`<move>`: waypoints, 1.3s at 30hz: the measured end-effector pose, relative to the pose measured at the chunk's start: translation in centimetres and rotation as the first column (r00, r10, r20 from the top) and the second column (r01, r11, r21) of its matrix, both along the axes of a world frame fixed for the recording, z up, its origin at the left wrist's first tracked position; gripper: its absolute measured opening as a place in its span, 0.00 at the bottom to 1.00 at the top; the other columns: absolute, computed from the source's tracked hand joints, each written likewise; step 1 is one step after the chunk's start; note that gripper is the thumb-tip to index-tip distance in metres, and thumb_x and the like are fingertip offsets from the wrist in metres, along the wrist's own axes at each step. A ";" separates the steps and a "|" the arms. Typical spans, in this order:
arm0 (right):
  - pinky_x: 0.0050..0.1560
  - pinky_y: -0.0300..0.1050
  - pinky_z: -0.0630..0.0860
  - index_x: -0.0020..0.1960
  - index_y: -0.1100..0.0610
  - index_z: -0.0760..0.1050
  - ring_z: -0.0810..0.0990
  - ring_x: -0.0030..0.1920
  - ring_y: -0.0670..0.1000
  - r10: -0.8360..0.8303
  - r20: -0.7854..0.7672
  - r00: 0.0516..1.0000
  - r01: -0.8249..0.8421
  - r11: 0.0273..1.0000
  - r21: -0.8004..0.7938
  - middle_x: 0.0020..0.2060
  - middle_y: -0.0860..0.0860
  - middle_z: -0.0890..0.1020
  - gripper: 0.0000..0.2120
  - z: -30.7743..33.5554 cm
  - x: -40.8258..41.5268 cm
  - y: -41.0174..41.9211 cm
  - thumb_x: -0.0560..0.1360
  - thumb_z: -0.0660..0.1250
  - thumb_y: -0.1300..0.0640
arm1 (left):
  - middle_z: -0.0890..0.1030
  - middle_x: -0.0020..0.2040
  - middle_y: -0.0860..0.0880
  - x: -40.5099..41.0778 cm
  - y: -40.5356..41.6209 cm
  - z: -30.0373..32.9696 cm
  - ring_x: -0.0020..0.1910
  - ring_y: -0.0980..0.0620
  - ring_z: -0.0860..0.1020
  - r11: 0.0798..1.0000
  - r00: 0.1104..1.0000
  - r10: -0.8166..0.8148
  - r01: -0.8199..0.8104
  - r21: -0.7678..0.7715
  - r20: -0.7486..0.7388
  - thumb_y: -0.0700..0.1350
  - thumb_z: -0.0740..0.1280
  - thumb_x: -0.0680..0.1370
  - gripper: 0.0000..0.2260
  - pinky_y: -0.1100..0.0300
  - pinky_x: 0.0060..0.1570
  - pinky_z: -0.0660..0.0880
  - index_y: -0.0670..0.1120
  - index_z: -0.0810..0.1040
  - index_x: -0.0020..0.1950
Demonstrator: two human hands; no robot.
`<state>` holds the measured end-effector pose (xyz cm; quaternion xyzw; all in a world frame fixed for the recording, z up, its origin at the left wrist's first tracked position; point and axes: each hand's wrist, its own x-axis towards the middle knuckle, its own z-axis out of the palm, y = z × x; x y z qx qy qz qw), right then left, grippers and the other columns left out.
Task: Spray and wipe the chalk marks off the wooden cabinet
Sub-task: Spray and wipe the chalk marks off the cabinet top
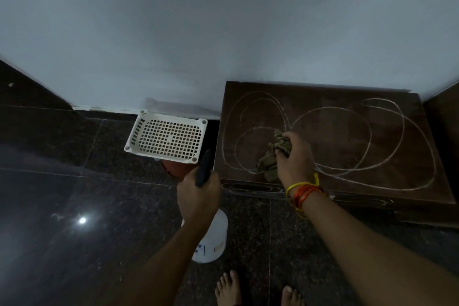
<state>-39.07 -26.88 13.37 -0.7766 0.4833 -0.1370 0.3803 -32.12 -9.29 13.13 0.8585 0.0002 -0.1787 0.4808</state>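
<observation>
The right hand [294, 154] is clenched on a crumpled olive cloth [270, 156], pressing it onto the dark, smooth wooden cabinet [347, 136] top. Looping white chalk marks [330, 109] curl all around that hand, unbroken. The left hand [198, 191] is wrapped round the black trigger head of a white plastic spray bottle [213, 238], which hangs beneath it off the cabinet's edge. Wiping dry would probably smear chalk dust; spraying from there would likely hit the glossy stone floor [74, 181].

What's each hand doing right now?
Left hand: closed around the spray bottle.
Right hand: closed on the cloth, pressing it on the cabinet top.
</observation>
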 end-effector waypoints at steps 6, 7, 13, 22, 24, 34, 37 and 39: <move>0.61 0.51 0.72 0.63 0.55 0.72 0.73 0.59 0.60 -0.009 -0.036 0.999 0.009 1.000 -0.001 0.61 0.58 0.71 0.18 -1.1 -0.2 0.5 0.75 0.66 0.65 | 0.77 0.29 0.43 -2.2 2.8 -2.3 0.27 0.47 0.74 0.994 0.995 -0.074 0.079 0.070 -0.062 0.41 0.67 0.76 0.09 0.46 0.33 0.77 0.43 0.75 0.36; 0.61 0.51 0.72 0.63 0.55 0.72 0.73 0.59 0.60 -0.010 -0.038 0.999 0.010 1.000 0.001 0.61 0.58 0.71 0.18 -1.3 -0.2 0.5 0.75 0.66 0.65 | 0.77 0.29 0.43 -2.6 2.8 -2.5 0.26 0.46 0.74 0.993 0.994 -0.092 0.097 0.069 -0.063 0.41 0.68 0.76 0.09 0.47 0.32 0.76 0.42 0.75 0.35; 0.61 0.41 0.64 0.63 0.59 0.72 0.70 0.62 0.57 -0.013 -0.063 0.998 0.011 0.999 -0.044 0.63 0.59 0.71 0.18 -2.5 0.0 0.8 0.74 0.67 0.65 | 0.76 0.27 0.44 -4.0 1.8 -3.4 0.24 0.48 0.72 0.991 0.990 -0.135 0.135 -0.008 -0.046 0.50 0.63 0.70 0.10 0.50 0.27 0.72 0.44 0.74 0.33; 0.57 0.38 0.64 0.67 0.61 0.69 0.73 0.59 0.60 -0.109 -0.060 0.992 0.104 0.991 -0.086 0.65 0.61 0.67 0.20 -3.6 -0.3 0.3 0.76 0.65 0.64 | 0.70 0.23 0.52 -4.1 -0.3 -3.8 0.23 0.53 0.67 0.973 0.973 -0.229 0.228 -0.033 -0.034 0.49 0.63 0.70 0.10 0.57 0.26 0.65 0.50 0.70 0.29; 0.56 0.37 0.63 0.68 0.61 0.68 0.73 0.59 0.60 -0.112 -0.075 0.991 0.107 0.992 -0.074 0.65 0.60 0.67 0.20 -3.8 -0.2 0.0 0.76 0.65 0.63 | 0.71 0.23 0.51 -3.8 -0.3 -4.0 0.22 0.52 0.68 0.974 0.974 -0.226 0.225 -0.027 -0.032 0.49 0.63 0.70 0.10 0.55 0.25 0.66 0.50 0.70 0.29; 0.68 0.65 0.62 0.70 0.56 0.68 0.59 0.72 0.66 0.292 -0.337 0.895 -0.358 0.921 -0.153 0.72 0.61 0.64 0.26 -9.5 2.3 3.6 0.77 0.52 0.46 | 0.76 0.27 0.43 1.5 1.0 -5.4 0.25 0.40 0.74 0.994 0.996 -0.091 0.091 -0.054 0.002 0.49 0.65 0.71 0.08 0.47 0.26 0.72 0.46 0.77 0.36; 0.66 0.65 0.65 0.71 0.54 0.67 0.60 0.71 0.66 0.319 -0.422 0.848 -0.441 0.868 -0.230 0.71 0.59 0.66 0.24 -10.3 3.4 3.9 0.78 0.49 0.49 | 0.75 0.26 0.43 3.2 1.0 -6.1 0.24 0.40 0.72 0.996 0.998 -0.068 0.069 -0.060 0.004 0.48 0.65 0.71 0.08 0.46 0.25 0.71 0.45 0.76 0.35; 0.66 0.65 0.65 0.73 0.52 0.63 0.60 0.71 0.65 0.338 -0.446 0.829 -0.481 0.838 -0.259 0.71 0.58 0.66 0.25 -11.0 4.8 2.9 0.77 0.50 0.51 | 0.76 0.26 0.43 4.1 0.8 -6.6 0.25 0.39 0.73 0.996 0.998 -0.068 0.068 -0.060 -0.002 0.47 0.66 0.72 0.07 0.45 0.25 0.72 0.47 0.76 0.35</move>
